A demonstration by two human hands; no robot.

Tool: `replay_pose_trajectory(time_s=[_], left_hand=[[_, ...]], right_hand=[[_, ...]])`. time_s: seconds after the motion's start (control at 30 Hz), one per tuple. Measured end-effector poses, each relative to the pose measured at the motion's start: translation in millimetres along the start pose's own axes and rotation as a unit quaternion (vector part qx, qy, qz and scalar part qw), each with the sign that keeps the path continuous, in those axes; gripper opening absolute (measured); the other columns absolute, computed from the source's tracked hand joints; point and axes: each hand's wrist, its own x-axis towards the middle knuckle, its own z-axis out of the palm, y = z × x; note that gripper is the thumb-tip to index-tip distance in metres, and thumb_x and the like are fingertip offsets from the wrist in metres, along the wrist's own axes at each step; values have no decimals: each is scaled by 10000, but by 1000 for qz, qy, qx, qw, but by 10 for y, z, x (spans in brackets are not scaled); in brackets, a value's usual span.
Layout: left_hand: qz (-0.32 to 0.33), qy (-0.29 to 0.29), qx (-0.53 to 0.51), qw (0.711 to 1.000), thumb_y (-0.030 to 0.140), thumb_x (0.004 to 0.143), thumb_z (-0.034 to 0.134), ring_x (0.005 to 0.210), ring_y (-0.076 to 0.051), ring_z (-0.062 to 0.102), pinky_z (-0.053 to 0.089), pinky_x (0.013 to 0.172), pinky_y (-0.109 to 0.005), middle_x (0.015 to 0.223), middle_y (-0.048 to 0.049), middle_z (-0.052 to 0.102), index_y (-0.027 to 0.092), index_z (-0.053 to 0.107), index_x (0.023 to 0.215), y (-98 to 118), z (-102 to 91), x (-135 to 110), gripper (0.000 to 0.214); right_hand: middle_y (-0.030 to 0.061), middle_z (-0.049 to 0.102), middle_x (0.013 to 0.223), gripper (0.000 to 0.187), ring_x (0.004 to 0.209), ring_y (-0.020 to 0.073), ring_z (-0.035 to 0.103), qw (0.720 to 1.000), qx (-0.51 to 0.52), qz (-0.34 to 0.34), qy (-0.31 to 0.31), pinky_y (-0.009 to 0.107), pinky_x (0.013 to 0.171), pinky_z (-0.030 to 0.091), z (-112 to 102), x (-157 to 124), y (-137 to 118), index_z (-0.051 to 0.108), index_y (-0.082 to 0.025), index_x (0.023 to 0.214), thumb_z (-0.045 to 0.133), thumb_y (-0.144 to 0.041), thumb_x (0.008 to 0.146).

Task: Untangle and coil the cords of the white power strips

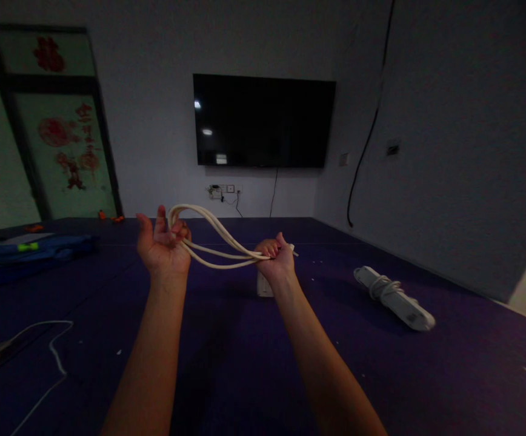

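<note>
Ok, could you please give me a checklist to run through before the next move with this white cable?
1. Right hand closed around the gathered strands of the white cable: ok.
2. Left hand holds the loop end in its curled fingers: ok.
3. Strands run together between the hands, no tangle visible: ok.
4. White block below the right hand joined to the cable: cannot tell.
5. Wrapped power strip lies on the purple mat, apart from both hands: ok.
6. Loose thin cord lies clear of the arms: ok.

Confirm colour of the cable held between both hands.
Cream-white; the cable shows best in the head view.
</note>
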Motion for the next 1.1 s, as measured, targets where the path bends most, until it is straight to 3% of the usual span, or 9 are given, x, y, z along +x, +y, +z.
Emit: replay_pose_trajectory(time_s=[0.1, 0.17, 0.27, 0.47, 0.6, 0.73, 0.9, 1.03, 1.1], left_hand=[[35, -76, 35, 996, 444, 772, 555, 851, -114, 594, 471, 687, -193, 909, -11, 641, 258, 606, 908, -153, 59, -48, 237], [30, -139, 81, 987, 494, 705, 604, 1114, -192, 517, 464, 829, -261, 1081, -33, 607, 281, 563, 1052, -279, 110, -100, 409], [-23, -221, 170, 960, 664, 651, 532, 1240, -265, 410, 441, 898, -355, 1266, -88, 505, 263, 415, 1254, -426, 172, -185, 734], [-113, -294, 172, 933, 710, 612, 535, 1146, -314, 498, 433, 881, -433, 1229, -148, 529, 217, 364, 1298, -478, 136, -237, 862], [-141, -300, 195, 923, 474, 518, 748, 977, -291, 602, 463, 824, -404, 1067, -101, 631, 253, 392, 1288, -444, 109, -233, 877], [-149, -294, 236, 914, 181, 489, 782, 694, -198, 642, 497, 669, -318, 751, -7, 672, 252, 461, 1250, -372, 182, -295, 830], [-156, -330, 264, 893, 145, 545, 751, 590, -136, 606, 465, 564, -241, 672, -5, 662, 195, 632, 1026, -289, 291, -377, 497], [-118, -286, 265, 913, 262, 549, 772, 428, -61, 463, 322, 414, -181, 515, 34, 555, 153, 632, 687, -352, 318, -380, 225], [-93, -257, 235, 933, 349, 514, 792, 365, -28, 338, 254, 384, -182, 409, 72, 418, 150, 518, 507, -407, 312, -358, 339]], right_hand=[[-73, 122, 413, 495, 366, 67, 115, 999, 2, -40, 19, 175, 373, 222, -19, 17, -35, 118, -183, 508, 249, -397, 935], [-71, 97, 426, 489, 367, 72, 114, 998, -6, -66, 21, 182, 377, 235, -56, 45, -63, 97, -181, 507, 220, -371, 941], [-73, 71, 438, 484, 365, 72, 107, 996, -23, -81, 16, 188, 376, 235, -102, 80, -92, 82, -179, 505, 220, -337, 942], [-83, 130, 397, 449, 333, 54, 119, 998, 14, -20, 58, 174, 343, 183, -28, 33, -89, 131, -185, 512, 260, -281, 931], [-102, 160, 375, 437, 315, 44, 130, 996, 22, -15, 87, 179, 330, 150, 52, -40, -46, 167, -195, 535, 374, -321, 900], [-116, 187, 372, 457, 318, 42, 138, 997, -10, -27, 74, 186, 332, 166, 72, -80, 39, 197, -205, 554, 486, -425, 832], [-123, 180, 362, 426, 318, 43, 118, 998, -9, -26, 55, 202, 328, 126, 77, -90, 151, 210, -211, 556, 518, -362, 808], [-129, 189, 363, 463, 307, 36, 131, 998, -36, -49, 34, 203, 330, 123, 103, -101, 176, 207, -212, 557, 572, -413, 760], [-129, 199, 356, 475, 301, 36, 138, 997, -39, -56, 19, 203, 329, 117, 125, -114, 163, 218, -210, 552, 587, -437, 747]])
